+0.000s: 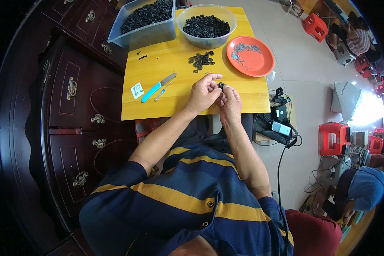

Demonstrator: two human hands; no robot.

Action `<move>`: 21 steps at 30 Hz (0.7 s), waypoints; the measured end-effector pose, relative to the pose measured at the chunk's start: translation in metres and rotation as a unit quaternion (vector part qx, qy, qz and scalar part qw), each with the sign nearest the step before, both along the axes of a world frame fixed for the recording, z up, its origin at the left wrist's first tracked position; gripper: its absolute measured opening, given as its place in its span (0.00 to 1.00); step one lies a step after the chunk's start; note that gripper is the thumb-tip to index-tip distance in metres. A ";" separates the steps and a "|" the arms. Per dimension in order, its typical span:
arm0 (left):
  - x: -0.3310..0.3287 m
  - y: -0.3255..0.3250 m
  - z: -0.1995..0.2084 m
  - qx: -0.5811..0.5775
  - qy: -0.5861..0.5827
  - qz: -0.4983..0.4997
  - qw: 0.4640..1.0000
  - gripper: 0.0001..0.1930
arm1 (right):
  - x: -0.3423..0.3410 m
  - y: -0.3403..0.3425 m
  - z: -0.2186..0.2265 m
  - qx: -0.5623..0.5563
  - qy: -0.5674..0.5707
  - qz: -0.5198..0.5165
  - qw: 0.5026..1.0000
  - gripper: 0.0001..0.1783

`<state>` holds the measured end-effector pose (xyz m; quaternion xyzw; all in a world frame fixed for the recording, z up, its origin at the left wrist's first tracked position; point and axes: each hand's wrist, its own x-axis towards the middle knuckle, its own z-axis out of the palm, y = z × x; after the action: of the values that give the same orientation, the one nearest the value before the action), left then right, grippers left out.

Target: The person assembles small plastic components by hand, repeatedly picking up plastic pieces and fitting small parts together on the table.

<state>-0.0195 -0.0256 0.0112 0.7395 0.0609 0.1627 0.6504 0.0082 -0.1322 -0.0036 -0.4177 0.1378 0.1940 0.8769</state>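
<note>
Reaching over the table [252, 96], pinching a small black part [221, 85] between fingertips of half-curled left hand [202, 94] and right hand [231, 104].

Between left grip [202, 94] and right grip [231, 105], over the bench [136, 109], is a part [221, 85]; beyond them, a pile [200, 60], then a tub [209, 44], with a bin [153, 39] left of it; rightward beyond, a plate [260, 64]; leftward, a slim tool [163, 91], knife [151, 92], then card [137, 91]

Head-worn fisheye, downward over table [170, 62]
</note>
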 end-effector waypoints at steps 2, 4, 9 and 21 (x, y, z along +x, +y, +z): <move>-0.001 -0.001 -0.001 -0.007 -0.003 0.000 1.000 0.19 | 0.000 -0.001 -0.002 0.004 -0.003 0.003 1.000 0.05; -0.002 -0.001 -0.001 -0.014 -0.006 0.001 1.000 0.19 | 0.000 -0.002 -0.002 0.008 -0.005 0.007 1.000 0.04; -0.002 -0.001 -0.004 -0.018 -0.011 0.000 1.000 0.18 | 0.002 -0.009 -0.005 0.011 -0.022 0.043 0.999 0.07; -0.011 0.018 -0.001 0.138 0.040 0.033 0.989 0.16 | 0.012 -0.016 0.003 -0.034 -0.091 0.033 0.995 0.07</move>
<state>-0.0307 -0.0072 0.0106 0.8259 0.0882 0.1614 0.5330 0.0204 -0.1479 -0.0006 -0.4679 0.0499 0.1790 0.8640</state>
